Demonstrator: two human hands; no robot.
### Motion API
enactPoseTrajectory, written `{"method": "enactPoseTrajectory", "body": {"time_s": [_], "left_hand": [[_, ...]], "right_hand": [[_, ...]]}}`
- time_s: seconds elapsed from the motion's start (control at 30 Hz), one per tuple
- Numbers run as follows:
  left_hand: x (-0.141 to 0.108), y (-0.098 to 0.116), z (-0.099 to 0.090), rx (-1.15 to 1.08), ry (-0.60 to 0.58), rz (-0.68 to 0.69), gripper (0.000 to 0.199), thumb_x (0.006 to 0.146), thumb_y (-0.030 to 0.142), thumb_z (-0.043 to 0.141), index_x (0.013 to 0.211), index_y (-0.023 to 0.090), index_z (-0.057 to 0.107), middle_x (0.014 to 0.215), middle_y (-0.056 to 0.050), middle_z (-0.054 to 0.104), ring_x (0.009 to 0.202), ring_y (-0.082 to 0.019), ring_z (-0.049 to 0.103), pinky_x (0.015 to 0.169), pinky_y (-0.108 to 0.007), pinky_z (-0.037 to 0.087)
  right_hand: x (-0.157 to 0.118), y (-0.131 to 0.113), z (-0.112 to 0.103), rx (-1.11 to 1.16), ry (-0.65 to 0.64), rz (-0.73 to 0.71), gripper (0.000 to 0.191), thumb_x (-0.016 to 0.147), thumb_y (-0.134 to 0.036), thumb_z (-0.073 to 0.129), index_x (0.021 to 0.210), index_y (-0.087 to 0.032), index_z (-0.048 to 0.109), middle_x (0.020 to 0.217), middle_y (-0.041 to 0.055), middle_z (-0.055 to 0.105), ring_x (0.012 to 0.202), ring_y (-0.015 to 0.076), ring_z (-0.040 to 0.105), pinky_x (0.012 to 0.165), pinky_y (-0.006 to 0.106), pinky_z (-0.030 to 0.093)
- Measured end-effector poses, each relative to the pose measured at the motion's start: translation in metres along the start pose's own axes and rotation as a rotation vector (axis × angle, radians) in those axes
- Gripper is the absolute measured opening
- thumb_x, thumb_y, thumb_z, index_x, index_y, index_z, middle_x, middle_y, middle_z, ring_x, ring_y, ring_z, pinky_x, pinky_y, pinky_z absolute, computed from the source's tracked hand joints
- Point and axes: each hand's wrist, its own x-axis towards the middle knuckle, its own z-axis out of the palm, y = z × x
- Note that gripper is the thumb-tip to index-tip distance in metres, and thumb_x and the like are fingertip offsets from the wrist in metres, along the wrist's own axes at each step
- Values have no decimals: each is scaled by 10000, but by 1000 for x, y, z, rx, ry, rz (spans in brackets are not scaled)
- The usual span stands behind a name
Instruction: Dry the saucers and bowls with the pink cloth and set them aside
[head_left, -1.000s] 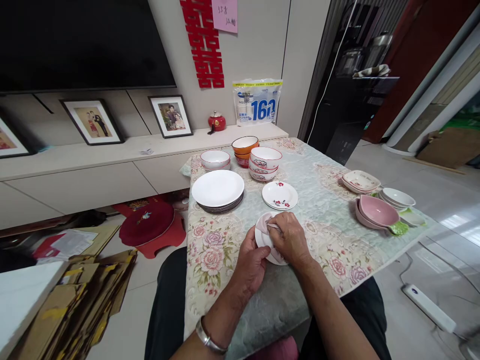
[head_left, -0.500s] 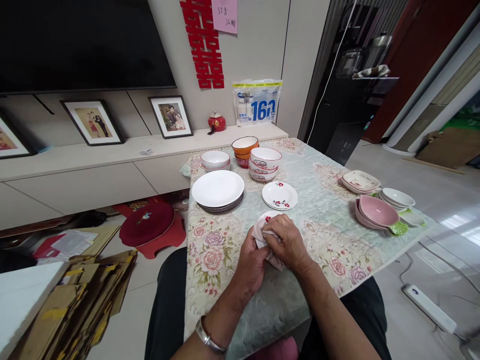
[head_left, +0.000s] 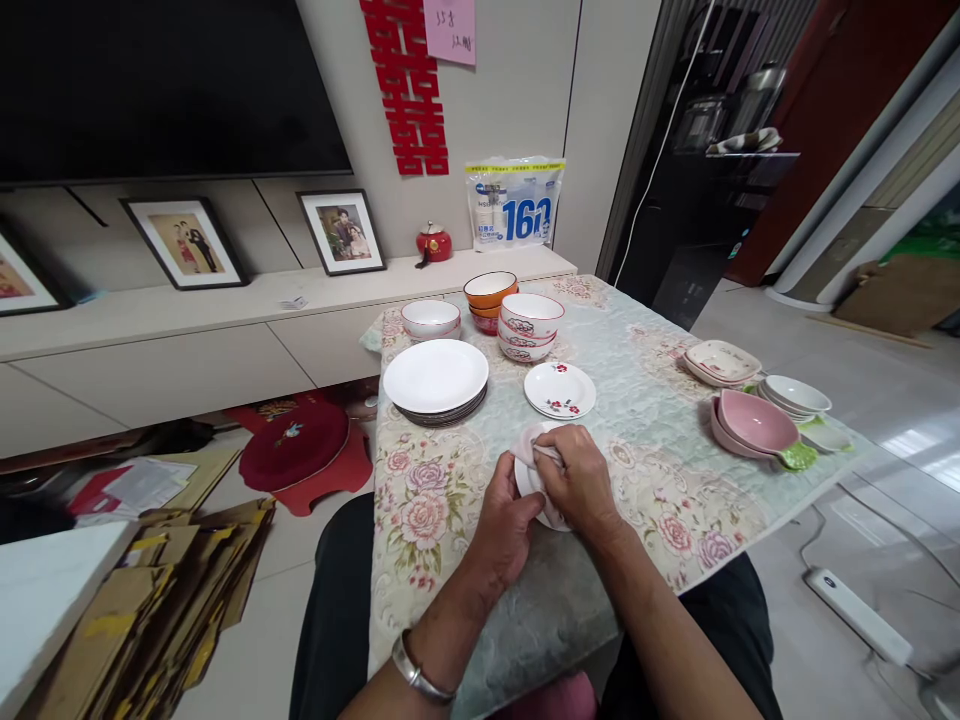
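Near the table's front edge, my left hand [head_left: 511, 515] grips the left rim of a small white plate [head_left: 527, 480], thumb on top. My right hand [head_left: 579, 475] is closed on a pale pink cloth [head_left: 529, 440] and presses it on the plate's far right part. Both hands hide much of the plate. Just beyond them lie small white plates with red flowers [head_left: 560, 390]. To their left is a stack of larger white plates [head_left: 436, 376].
Behind the plates stand white bowls [head_left: 531, 315], orange bowls [head_left: 490, 290] and another white stack [head_left: 431, 318]. Pink leaf-shaped bowls [head_left: 757, 422] and square dishes [head_left: 721, 361] sit at the right edge. A red stool [head_left: 300, 445] stands left of the table [head_left: 427, 600].
My right hand has moved the cloth to the plate's far edge, and its fingers have shifted. More of the white plate shows between my hands. The other dishes have stayed put.
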Motion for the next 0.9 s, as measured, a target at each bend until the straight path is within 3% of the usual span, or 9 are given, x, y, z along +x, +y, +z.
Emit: {"method": "enactPoseTrajectory", "body": {"time_s": [0.13,0.33,0.4,0.67,0.9], "left_hand": [[1,-1,-1,-18,11,2,588,592,16,626,1151,198,611,1103,-55,695,1000,-203,632,780,-272,489],[-1,0,1,-16,-22,-24,629,605,27,614,1208,205,586,1094,-50,703,973,-204,641,786,-280,489],[-2,1,2,-15,-29,-23,632,604,36,616,1212,205,585,1087,-48,704,963,-206,644,797,-286,489],[0,0,-3,-45,35,-35,622,572,19,622,1164,206,614,1073,-37,699,985,-191,624,808,-270,473],[-1,3,2,-33,-30,-45,651,608,39,616,1239,195,586,1134,-66,700,1000,-222,641,807,-299,491]], "right_hand": [[-1,-3,-1,43,-107,-48,74,868,-162,555,852,-203,615,859,50,630,858,221,538,781,355,421],[-2,6,5,-107,100,141,92,859,-191,586,944,-181,621,886,70,662,856,239,553,756,359,422],[-2,7,5,-135,116,149,72,864,-199,581,919,-186,625,861,68,658,832,238,546,741,356,420],[-2,0,-2,22,-169,-41,118,868,-163,557,822,-217,652,842,45,630,854,212,536,763,337,415],[0,9,6,-223,34,127,93,869,-196,551,836,-172,635,791,88,612,791,246,513,701,361,404]]}}
